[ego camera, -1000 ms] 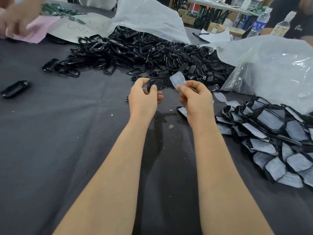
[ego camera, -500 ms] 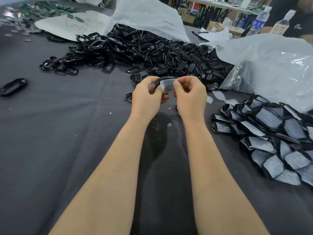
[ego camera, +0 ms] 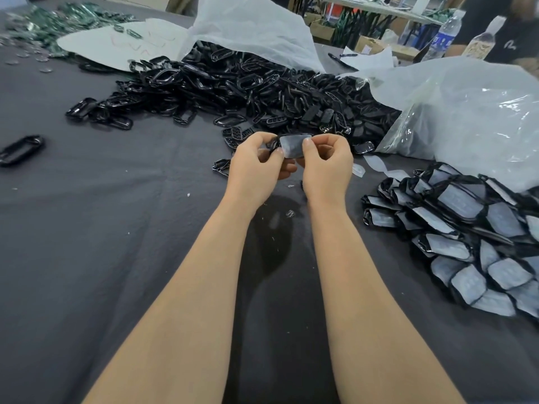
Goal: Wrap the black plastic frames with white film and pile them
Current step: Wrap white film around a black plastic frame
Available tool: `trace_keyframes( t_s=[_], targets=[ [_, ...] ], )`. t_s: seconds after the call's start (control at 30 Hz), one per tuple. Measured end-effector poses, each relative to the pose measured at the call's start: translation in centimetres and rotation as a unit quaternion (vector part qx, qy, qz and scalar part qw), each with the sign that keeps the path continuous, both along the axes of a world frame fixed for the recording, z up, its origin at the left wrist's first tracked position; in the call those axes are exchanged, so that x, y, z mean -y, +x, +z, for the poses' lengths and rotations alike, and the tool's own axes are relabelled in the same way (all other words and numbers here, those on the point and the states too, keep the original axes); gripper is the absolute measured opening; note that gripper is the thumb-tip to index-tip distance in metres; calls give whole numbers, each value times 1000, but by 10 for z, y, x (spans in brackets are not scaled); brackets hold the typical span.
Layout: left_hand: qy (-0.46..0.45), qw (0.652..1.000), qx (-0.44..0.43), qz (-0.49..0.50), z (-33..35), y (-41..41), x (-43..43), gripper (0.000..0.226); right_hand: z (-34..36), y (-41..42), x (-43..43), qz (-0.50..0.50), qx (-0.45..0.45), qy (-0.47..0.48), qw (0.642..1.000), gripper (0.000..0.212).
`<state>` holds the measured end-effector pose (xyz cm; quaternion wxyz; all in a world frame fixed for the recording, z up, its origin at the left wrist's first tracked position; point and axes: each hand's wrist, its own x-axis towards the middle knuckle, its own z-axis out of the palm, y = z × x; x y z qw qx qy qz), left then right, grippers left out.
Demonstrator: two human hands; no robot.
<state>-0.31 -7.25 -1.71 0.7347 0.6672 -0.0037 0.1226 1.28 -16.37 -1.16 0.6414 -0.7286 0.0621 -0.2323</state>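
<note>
A: Change over the last second? Earlier the right hand [ego camera: 326, 167] held the white film [ego camera: 293, 145] up, apart from the frame.

B: They have met. The film now lies over the black frame [ego camera: 273, 144], just above the picture's centre and raised off the dark table cloth [ego camera: 87, 228]. Left hand [ego camera: 256, 167] pinches the frame's left end, fingers curled under it. Right hand pinches the right end, thumb on the film's edge.

A: Meaning for the task?

B: Judged: placement is done and the pressing or folding round the rim is under way. It is not yet piled.

A: Orientation?

B: Long axis runs left to right across the picture, near level. The filmed face is turned up and toward the camera. Only a thin black rim shows at the top and left, so I cannot tell which end is which.

A: Where does it go?

B: Presumably to the wrapped pile [ego camera: 466, 228] at right. The bare heap [ego camera: 248, 91] sits at upper centre, with spare film pieces [ego camera: 376, 164] just right of the hands
</note>
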Motion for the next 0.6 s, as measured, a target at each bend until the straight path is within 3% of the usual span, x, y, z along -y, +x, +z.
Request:
trace_keyframes(
  t_s=[0.27,0.47,0.6],
  targets=[
    [-15,999,-38,9,2,2,0,15,0,3,-2,30,-26,120,992,16],
    [35,999,-16,15,-3,3,-1,2,-2,5,-2,17,-6,82,996,18],
    [40,998,-15,41,-5,4,-3,15,-4,6,0,63,-38,78,994,13]
  ],
)
